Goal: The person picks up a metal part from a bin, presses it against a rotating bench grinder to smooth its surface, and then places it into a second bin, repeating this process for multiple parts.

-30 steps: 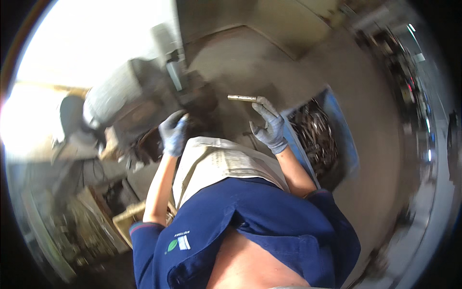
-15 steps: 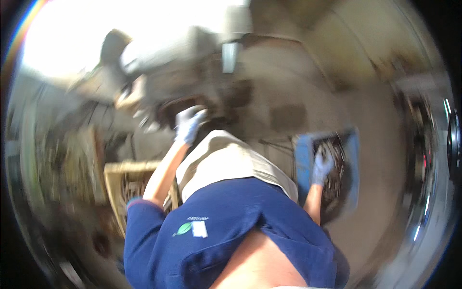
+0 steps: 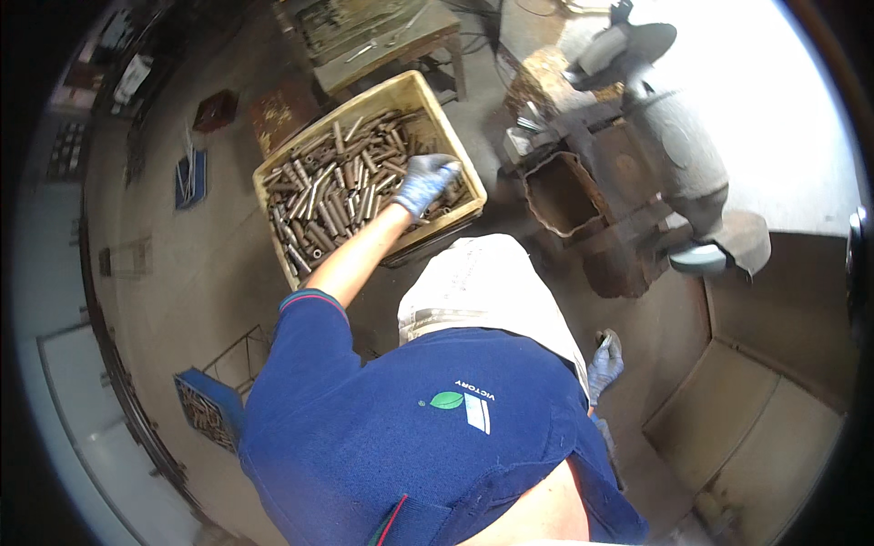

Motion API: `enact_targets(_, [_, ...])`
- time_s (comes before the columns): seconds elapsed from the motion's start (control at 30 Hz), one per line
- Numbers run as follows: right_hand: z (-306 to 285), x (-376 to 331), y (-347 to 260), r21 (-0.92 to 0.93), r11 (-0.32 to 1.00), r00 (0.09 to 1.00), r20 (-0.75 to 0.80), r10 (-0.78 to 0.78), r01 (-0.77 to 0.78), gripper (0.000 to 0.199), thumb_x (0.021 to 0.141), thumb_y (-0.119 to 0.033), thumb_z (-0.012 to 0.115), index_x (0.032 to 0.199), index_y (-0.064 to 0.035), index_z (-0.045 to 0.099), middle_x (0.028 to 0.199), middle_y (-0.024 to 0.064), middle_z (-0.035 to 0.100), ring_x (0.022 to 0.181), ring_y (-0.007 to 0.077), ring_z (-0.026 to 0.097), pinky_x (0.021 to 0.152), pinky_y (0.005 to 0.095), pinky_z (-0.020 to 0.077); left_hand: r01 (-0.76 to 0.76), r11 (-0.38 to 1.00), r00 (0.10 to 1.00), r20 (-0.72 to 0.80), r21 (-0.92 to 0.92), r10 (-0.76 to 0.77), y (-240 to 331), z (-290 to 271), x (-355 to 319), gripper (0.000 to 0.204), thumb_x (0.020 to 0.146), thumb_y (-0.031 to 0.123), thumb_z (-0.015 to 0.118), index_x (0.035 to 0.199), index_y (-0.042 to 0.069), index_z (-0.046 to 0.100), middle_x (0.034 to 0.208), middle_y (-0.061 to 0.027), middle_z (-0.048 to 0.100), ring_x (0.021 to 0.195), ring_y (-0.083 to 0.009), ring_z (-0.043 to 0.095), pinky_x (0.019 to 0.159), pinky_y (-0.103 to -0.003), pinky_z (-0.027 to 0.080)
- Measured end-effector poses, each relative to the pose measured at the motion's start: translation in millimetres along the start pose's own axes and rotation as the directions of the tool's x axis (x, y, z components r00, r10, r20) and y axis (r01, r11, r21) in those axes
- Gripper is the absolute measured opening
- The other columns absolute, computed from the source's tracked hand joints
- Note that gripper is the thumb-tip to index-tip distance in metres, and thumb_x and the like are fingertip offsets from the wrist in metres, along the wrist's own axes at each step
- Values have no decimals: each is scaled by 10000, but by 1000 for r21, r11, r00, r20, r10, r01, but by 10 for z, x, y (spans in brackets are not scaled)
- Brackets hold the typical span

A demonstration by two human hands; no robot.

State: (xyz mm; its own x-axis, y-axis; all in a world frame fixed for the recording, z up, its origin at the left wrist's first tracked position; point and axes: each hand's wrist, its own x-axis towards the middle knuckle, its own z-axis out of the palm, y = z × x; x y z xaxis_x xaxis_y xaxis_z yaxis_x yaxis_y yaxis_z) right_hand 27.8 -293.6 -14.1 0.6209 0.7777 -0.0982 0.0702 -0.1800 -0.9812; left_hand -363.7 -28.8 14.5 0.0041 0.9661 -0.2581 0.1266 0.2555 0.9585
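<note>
My left hand (image 3: 424,186), in a blue-grey work glove, is over the right side of a yellowish plastic bin (image 3: 473,182). Its fingers are bent together, and what they hold, if anything, is hidden. Beneath and around it lie many short metal tubes (image 3: 332,196), brown and silvery, heaped loosely in the bin. My right hand (image 3: 604,369), gloved likewise, hangs low beside the pale apron (image 3: 492,282) on the right. Its fingers curl round at the tips, where a small dark spot shows that I cannot make out.
A dark, dirty machine (image 3: 628,164) with a square-mouthed box (image 3: 566,193) stands beyond the bin at right. Behind the bin is a worktable (image 3: 382,50). A blue crate of parts (image 3: 208,408) sits on a stand at lower left. Tan panels (image 3: 719,409) stand at right.
My view has swung left, bringing the yellowish bin in front. My left hand has moved from near the machine to over the tubes. My right hand has left a blue crate of parts.
</note>
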Motion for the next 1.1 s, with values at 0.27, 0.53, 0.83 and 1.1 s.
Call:
enact_targets(0.27, [148, 278, -115, -151, 988, 983, 181, 42, -15, 239, 887, -119, 575, 1015, 79, 613, 997, 116, 617, 858, 162, 595, 810, 290, 503, -15, 997, 872, -486, 80, 52, -526, -1872, -107, 186, 801, 20, 593, 968, 38, 670, 776, -23, 670, 615, -77, 597, 582, -210, 483])
enact_targets(0.53, [206, 310, 147, -82, 994, 978, 192, 82, -67, 203, 883, -112, 594, 983, 61, 629, 935, 102, 635, 820, 144, 598, 780, 272, 510, 254, 541, 932, -353, 802, 86, -289, -2010, 41, 320, 777, 191, 611, 1090, 133, 633, 987, -144, 651, 927, -292, 623, 810, -388, 484])
enact_targets(0.83, [240, 285, 96, -140, 989, 978, 194, 74, -47, 202, 884, -103, 587, 979, 68, 635, 903, 100, 645, 795, 136, 599, 753, 259, 509, 36, -25, 999, -36, 999, 27, -519, -1799, 455, 140, 770, 76, 565, 862, 74, 670, 804, -163, 662, 783, -319, 663, 644, -426, 530])
enact_targets(1.1, [205, 226, 27, -108, 993, 982, 174, 72, -54, 212, 888, -107, 579, 982, 75, 632, 896, 99, 648, 792, 123, 594, 747, 245, 496, 82, 21, 987, -85, 996, 139, -263, -1865, 277, 150, 757, 115, 567, 879, 84, 650, 804, -159, 658, 773, -316, 654, 663, -428, 516])
